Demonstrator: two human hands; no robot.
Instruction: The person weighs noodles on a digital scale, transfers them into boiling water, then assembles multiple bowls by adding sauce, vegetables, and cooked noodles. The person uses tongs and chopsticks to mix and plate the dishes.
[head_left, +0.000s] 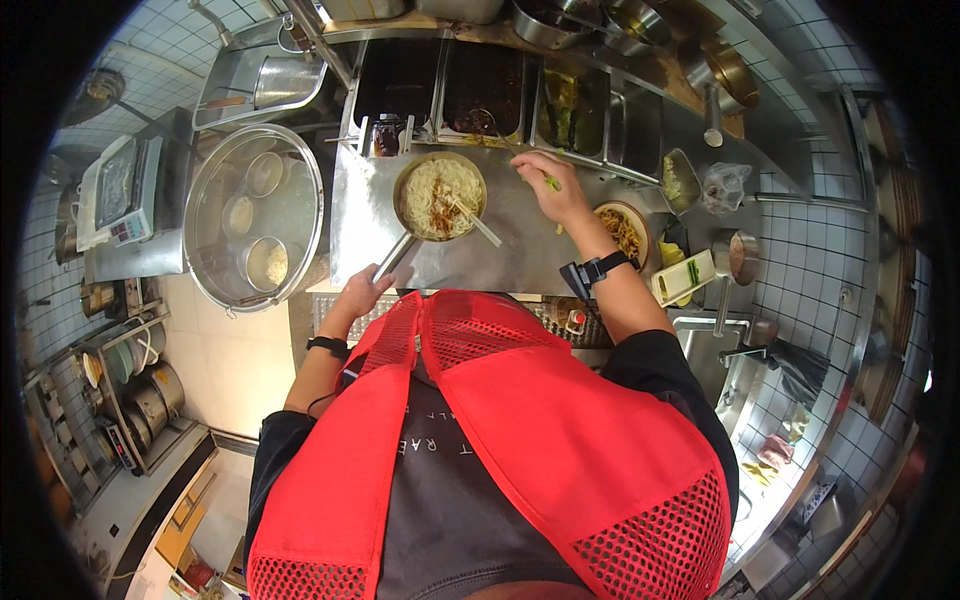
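My left hand (363, 291) grips the metal handle (392, 257) of a round pan (398, 211) on the steel counter. White noodles (431, 184) fill the pan, with reddish-brown sauce (442, 210) over their middle. A pair of pale chopsticks (480, 224) rests in the noodles and leans over the rim. Farther right, my right hand (553, 184) is closed around the handle of a thin metal spoon (500, 133). The spoon reaches into a steel tray of dark chunky sauce (476, 120); its bowl is hard to make out. Green bits show beside my right fingers.
A large pot of cloudy water (217, 176) with strainer baskets stands left. Behind the counter are a dark-filled tray (395, 75) and a tray with green contents (562, 112). A bowl of brown shreds (622, 229) sits beyond my right forearm, near a mandoline slicer (684, 278).
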